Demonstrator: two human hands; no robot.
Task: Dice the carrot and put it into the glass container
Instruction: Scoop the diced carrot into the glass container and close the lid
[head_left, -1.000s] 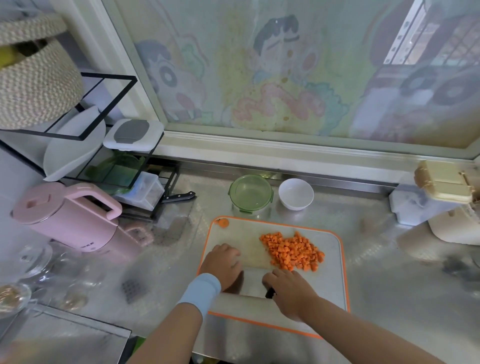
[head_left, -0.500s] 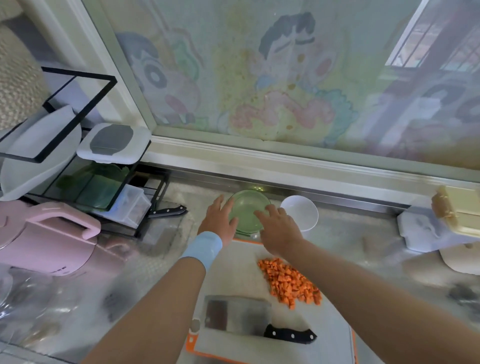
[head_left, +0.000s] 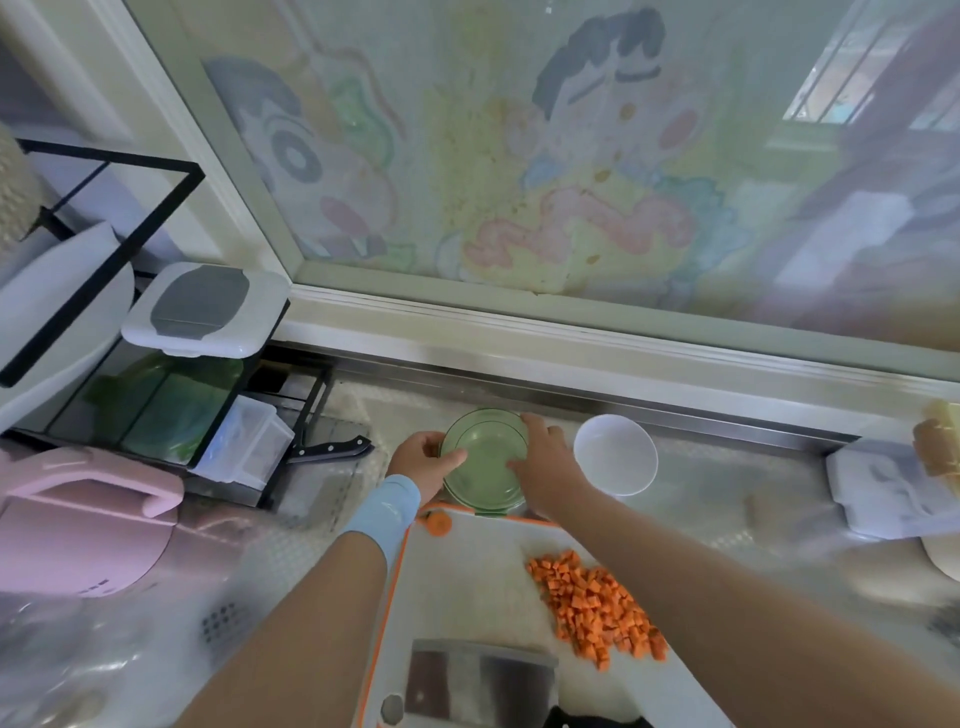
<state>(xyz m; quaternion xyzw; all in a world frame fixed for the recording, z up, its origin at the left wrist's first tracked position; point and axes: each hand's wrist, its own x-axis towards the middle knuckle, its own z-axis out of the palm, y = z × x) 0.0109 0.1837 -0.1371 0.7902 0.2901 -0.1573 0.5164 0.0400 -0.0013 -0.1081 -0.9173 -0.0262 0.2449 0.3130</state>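
Left hand (head_left: 423, 462) and right hand (head_left: 545, 460) grip the glass container (head_left: 485, 467) just beyond the cutting board (head_left: 467, 571), apparently by its rim. Diced carrot (head_left: 597, 608) lies on the board. Slick glass could slip and strike the white bowl (head_left: 615, 460).

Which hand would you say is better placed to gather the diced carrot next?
The right hand, probably: the carrot lies on the right side of the board, beside that forearm, while the left hand grips the left rim of the container.
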